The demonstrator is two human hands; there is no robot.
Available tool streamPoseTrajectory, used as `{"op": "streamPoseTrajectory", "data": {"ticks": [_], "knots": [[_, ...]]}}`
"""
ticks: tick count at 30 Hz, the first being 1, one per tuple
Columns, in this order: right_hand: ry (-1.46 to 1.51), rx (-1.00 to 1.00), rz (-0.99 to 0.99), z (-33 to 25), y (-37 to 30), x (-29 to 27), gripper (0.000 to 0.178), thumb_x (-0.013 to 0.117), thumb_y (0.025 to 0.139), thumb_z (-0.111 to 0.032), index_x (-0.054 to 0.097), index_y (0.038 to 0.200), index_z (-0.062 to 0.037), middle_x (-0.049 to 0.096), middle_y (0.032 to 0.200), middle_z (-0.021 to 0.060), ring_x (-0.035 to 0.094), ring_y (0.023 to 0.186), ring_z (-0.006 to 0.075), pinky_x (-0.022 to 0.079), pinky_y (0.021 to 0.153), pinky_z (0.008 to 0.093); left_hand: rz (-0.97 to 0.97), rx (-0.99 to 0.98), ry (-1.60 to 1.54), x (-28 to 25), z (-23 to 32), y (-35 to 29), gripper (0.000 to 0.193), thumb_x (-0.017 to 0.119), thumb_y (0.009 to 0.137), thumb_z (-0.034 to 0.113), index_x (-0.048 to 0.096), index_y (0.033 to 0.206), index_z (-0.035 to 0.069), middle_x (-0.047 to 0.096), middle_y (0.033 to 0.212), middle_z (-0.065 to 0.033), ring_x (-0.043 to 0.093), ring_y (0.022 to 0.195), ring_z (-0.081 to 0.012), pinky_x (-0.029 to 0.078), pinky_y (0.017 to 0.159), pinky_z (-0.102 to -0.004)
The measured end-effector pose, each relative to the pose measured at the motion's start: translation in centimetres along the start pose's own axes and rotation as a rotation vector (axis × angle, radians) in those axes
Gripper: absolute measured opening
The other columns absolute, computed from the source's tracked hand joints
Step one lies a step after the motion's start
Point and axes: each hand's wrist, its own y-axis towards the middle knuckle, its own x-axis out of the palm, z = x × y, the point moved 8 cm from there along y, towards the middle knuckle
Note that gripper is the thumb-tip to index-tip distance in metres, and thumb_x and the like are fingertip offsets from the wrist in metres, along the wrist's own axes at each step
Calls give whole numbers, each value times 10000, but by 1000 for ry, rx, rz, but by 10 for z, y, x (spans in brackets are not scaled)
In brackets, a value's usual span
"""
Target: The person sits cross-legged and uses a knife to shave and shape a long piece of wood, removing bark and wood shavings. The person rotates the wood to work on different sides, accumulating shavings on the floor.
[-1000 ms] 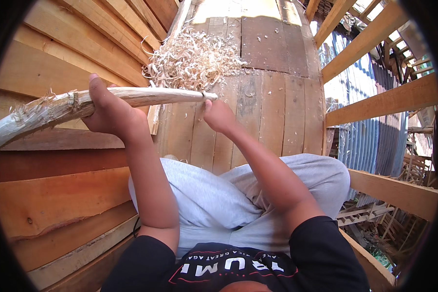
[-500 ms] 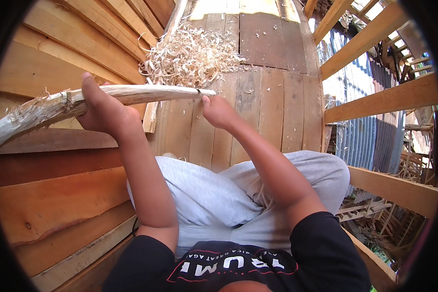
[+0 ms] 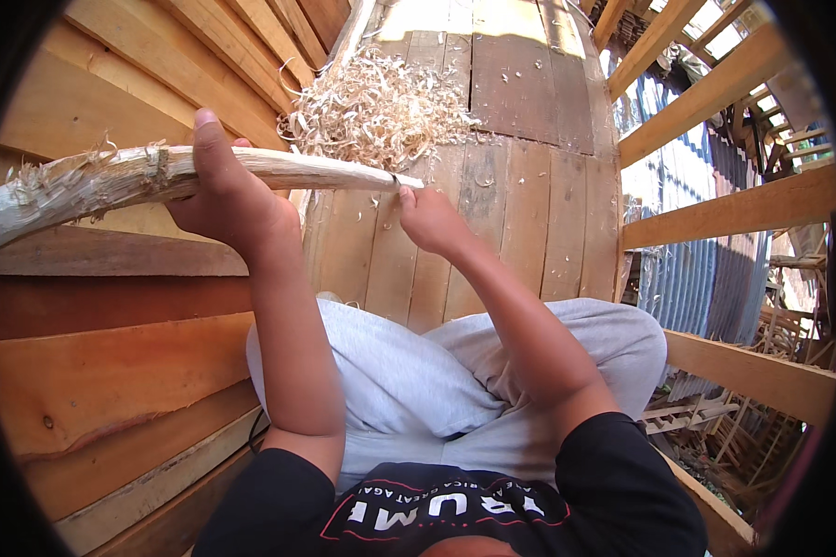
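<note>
A long, pale, curved wooden pole [image 3: 320, 171] runs from the left edge to the middle of the view, tapering to the right. Its thicker left part is rough, with frayed fibres [image 3: 154, 169] standing up. My left hand [image 3: 237, 190] wraps round the pole from below, thumb pointing up. At the thin end, my right hand [image 3: 429, 218] is closed with its thumb against the pole's tip. A narrow dark strip [image 3: 396, 179] crosses the pole just beside that thumb; whether it is a cord or a blade edge I cannot tell.
Curled wood shavings [image 3: 376, 111] are heaped on the plank floor [image 3: 539, 218] beyond the pole. Stacked boards [image 3: 111, 376] line my left side. Wooden rails [image 3: 734, 204] stand on the right, with corrugated metal sheets [image 3: 678, 269] outside. My crossed legs [image 3: 390, 362] are close below.
The whole view has shifted slightly. My left hand and the pole's thick end have moved a little up and to the right. Both hands keep their places on the pole.
</note>
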Motion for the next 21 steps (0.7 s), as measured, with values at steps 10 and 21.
{"op": "streamPoseTrajectory", "data": {"ticks": [10,21], "knots": [[6,146,30,55,21,10,519,357,1010,-320,619,849,98,632,823,326,616,832,491,471,797,527,19,-31,-30,-1,-4,9,318,709,788,122,487,993,22,511,807,-53,540,683,-152,495,613,-308],[-5,143,32,35,9,6,527,359,1007,-316,613,837,114,625,803,322,613,817,488,478,792,516,50,-39,-12,-6,-4,11,326,708,800,129,497,1013,2,546,850,-66,545,699,-152,495,623,-308]]}}
